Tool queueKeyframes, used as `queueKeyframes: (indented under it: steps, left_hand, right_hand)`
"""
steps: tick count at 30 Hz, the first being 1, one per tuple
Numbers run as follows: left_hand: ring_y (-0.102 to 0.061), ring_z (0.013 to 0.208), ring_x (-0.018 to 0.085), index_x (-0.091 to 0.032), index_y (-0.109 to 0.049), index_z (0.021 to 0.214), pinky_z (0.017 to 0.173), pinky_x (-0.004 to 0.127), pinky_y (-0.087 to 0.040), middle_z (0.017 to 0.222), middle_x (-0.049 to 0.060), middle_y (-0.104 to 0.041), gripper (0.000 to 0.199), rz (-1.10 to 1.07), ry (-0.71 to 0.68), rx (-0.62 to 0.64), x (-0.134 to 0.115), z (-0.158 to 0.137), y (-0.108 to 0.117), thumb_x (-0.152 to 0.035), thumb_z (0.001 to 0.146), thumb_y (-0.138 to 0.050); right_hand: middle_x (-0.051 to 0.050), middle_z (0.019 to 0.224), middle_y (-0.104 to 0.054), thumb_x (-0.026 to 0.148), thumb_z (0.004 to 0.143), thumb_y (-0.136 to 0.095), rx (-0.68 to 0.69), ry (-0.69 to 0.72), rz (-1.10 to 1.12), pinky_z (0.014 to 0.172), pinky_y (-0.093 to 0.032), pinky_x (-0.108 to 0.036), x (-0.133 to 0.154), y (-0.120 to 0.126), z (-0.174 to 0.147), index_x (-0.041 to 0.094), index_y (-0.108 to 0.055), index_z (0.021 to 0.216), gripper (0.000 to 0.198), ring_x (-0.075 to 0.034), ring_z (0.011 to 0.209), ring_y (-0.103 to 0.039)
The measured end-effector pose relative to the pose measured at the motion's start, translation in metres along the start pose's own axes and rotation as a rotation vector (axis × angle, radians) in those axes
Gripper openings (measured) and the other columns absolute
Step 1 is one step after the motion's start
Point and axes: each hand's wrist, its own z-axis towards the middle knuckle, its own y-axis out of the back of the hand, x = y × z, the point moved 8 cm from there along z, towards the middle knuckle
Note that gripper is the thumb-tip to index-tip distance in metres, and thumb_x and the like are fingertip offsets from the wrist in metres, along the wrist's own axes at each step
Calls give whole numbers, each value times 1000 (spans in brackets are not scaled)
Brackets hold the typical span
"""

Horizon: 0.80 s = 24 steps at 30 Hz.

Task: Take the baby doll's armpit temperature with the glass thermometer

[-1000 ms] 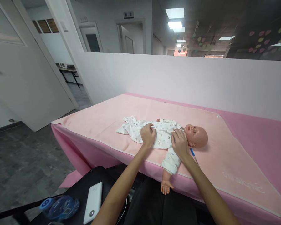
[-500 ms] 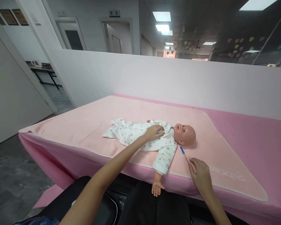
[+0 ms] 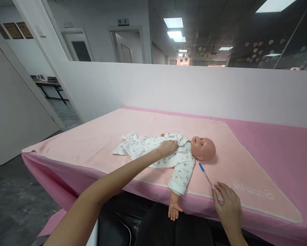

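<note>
A baby doll (image 3: 204, 150) lies on its back in a white patterned outfit (image 3: 143, 145), head to the right, one arm hanging over the table's near edge. On its chest rests my left hand (image 3: 168, 148), fingers curled into the front of the outfit near the collar; the fingertips are partly hidden. A slim thermometer-like stick (image 3: 206, 175) with a blue end lies on the blanket beside the doll's shoulder. At its clear near end is my right hand (image 3: 229, 204), with fingers apart and the thumb close to or touching the tip.
A peach blanket (image 3: 92, 136) covers a pink cloth (image 3: 279, 143) on the table. Behind it stands a white half wall (image 3: 169, 89) with glass above. A black chair (image 3: 112, 225) is close to my legs, and an open doorway lies at the left.
My left fingers have curled in on the doll's outfit. My right hand has loosened and drawn slightly back right, exposing more of the stick. The view has shifted a little.
</note>
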Motion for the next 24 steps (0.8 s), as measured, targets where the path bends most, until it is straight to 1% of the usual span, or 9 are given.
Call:
queueKeyframes:
  steps: [3, 5, 7, 11, 13, 16, 19, 22, 24]
  left_hand:
    - [-59, 67, 20, -17, -51, 82, 62, 32, -44, 71, 8, -60, 24, -129, 138, 118, 24, 12, 0, -33, 87, -34]
    - [-58, 63, 18, -18, -53, 76, 59, 30, -44, 67, 5, -60, 26, -168, 149, 183, 41, 21, 3, -38, 85, -40]
    - [-56, 57, 17, -17, -54, 74, 55, 29, -42, 60, 4, -59, 31, -186, 175, 229, 58, 28, 6, -37, 87, -35]
    - [-56, 59, 17, -15, -55, 78, 58, 29, -40, 61, 6, -60, 26, -136, 204, 225, 71, 40, 13, -31, 86, -36]
    - [-58, 68, 21, -15, -54, 86, 63, 31, -39, 67, 9, -60, 20, -91, 195, 173, 65, 47, 21, -28, 84, -39]
    - [-59, 76, 24, -15, -52, 96, 68, 34, -36, 70, 12, -60, 20, 65, 17, 62, 40, 57, 40, -26, 85, -38]
    - [-59, 71, 24, -16, -51, 98, 64, 34, -35, 70, 13, -60, 25, 293, -208, -20, 14, 63, 56, -27, 89, -30]
    - [-58, 62, 22, -15, -50, 100, 58, 30, -33, 67, 12, -60, 28, 442, -286, -35, 4, 66, 61, -27, 90, -26]
    - [-57, 57, 20, -14, -49, 102, 55, 28, -32, 63, 11, -60, 29, 504, -307, -53, 1, 66, 64, -27, 91, -25]
  right_hand:
    - [-10, 94, -66, 36, 85, -40, 21, -10, -4, 84, -40, -40, -1, -2, 1, 18, -62, 85, 29, -25, 93, -57]
    - [-10, 92, -66, 35, 86, -39, 31, -22, -7, 82, -40, -39, -2, -2, 3, 17, -63, 83, 30, -25, 92, -57]
    - [-11, 90, -67, 34, 86, -38, 35, -42, -8, 79, -40, -38, -4, -2, 7, 16, -63, 82, 31, -25, 88, -58]
    - [-10, 77, -67, 35, 87, -34, 51, -100, -44, 68, -40, -35, -9, 1, 14, 15, -62, 80, 35, -23, 72, -59]
    - [-9, 70, -66, 36, 88, -31, 44, -117, -82, 63, -38, -34, -10, 5, 20, 16, -62, 78, 39, -23, 65, -57]
    - [-9, 67, -65, 39, 88, -31, 9, -106, -100, 62, -37, -33, -3, 20, 39, 16, -63, 76, 41, -23, 62, -54]
    - [-9, 70, -65, 39, 88, -34, -39, -60, -78, 63, -36, -33, 16, 36, 69, 17, -62, 75, 38, -22, 64, -53]
    - [-9, 72, -65, 35, 88, -35, -99, -19, -19, 64, -37, -32, 43, 40, 104, 17, -63, 77, 35, -21, 67, -54]
    - [-8, 77, -65, 30, 88, -36, -115, 4, 41, 63, -38, -29, 61, 30, 126, 16, -64, 83, 31, -19, 70, -55]
